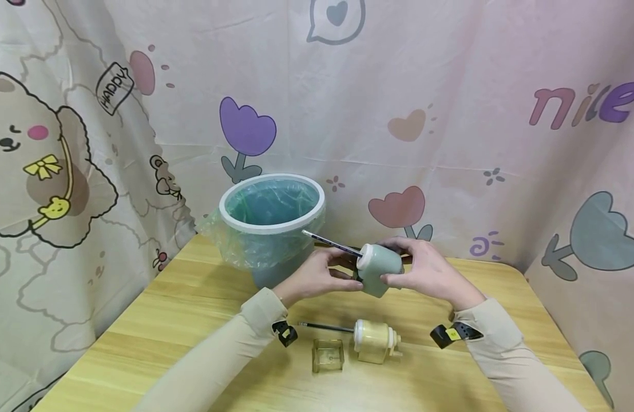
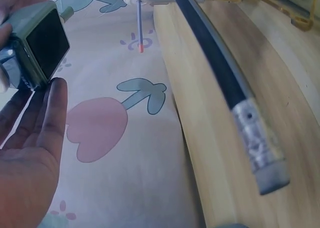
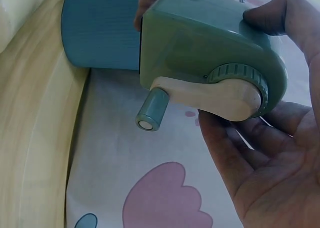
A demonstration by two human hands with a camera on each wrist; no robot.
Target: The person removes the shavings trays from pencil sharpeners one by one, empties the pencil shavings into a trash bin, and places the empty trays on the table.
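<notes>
A green crank pencil sharpener (image 1: 381,266) is held tilted above the table, a dark pencil (image 1: 332,244) sticking out of its white front. My left hand (image 1: 317,276) pinches the sharpener's lower left side, its fingers beside the dark square face (image 2: 48,43) in the left wrist view. From the other side, the thumb and fingers of my right hand (image 1: 425,269) grip the body. In the right wrist view the white crank arm (image 3: 205,95) with its green knob (image 3: 152,109) hangs free of the fingers.
Below my hands on the wooden table (image 1: 193,320) lies a yellow sharpener (image 1: 373,341) with a pencil (image 1: 324,327) in it. Beside it sits a clear yellow square tray (image 1: 328,355). A bin with a white rim (image 1: 272,229) and plastic liner stands behind my left hand.
</notes>
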